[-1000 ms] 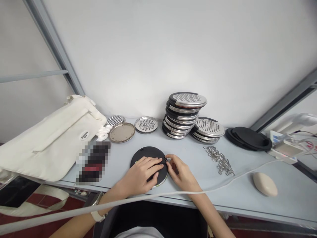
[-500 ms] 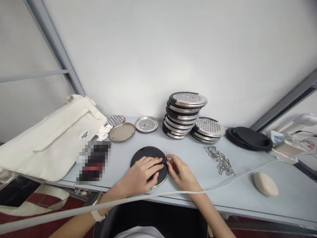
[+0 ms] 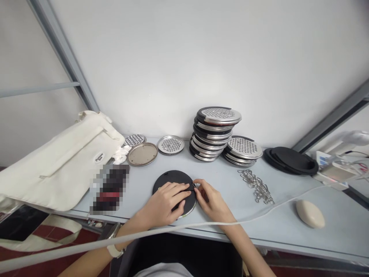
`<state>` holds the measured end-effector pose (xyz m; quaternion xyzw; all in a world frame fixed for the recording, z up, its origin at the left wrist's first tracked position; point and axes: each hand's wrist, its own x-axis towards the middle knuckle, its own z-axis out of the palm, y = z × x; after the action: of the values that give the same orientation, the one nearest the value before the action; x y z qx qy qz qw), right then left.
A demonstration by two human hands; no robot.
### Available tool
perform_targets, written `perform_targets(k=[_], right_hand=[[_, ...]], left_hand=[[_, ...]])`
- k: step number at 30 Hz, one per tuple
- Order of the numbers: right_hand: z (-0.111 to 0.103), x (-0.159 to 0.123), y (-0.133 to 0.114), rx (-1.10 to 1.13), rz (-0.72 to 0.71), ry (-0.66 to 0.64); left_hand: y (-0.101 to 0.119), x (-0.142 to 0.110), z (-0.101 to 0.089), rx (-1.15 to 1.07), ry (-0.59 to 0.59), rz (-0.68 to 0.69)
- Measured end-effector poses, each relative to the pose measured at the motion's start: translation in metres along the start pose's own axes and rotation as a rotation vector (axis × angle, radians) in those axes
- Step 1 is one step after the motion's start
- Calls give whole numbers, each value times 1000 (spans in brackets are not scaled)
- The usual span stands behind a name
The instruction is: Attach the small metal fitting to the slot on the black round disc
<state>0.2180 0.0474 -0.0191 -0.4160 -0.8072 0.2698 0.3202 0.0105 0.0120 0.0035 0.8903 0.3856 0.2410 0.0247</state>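
Observation:
A round black disc with a thin silvery edge lies on the table in front of me. My left hand rests on top of it, fingers stretched and slightly apart, thumb spread toward me. At the disc's right rim, my right hand pinches a small metal hook between thumb and forefinger. Most of that hook is covered by the fingertips. Right of this hand is a loose heap of small metal hooks. The lower left of the disc is hidden under my left hand.
Behind stand a tall stack of round graters and a shorter stack. Metal discs and a white bag are left; black discs and a beige oval object right. A white cable crosses in front.
Both hands keep almost the same place on the disc. The view shifts very slightly; nothing is let go or newly taken up.

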Motion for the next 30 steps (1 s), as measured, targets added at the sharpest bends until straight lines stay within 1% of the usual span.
perform_targets(k=[5,12,24,30], right_hand=[[0,0,1,-9,-9,10],[0,2,2,-13,-64,36],[-1,3,0,4,-95,40],[-2,3,-1,3,-81,34]], left_hand=[[0,0,-1,2,4,1],[-1,1,0,-4,6,7],[0,0,-1,2,1,-3],[1,0,-2,-3,-17,-3]])
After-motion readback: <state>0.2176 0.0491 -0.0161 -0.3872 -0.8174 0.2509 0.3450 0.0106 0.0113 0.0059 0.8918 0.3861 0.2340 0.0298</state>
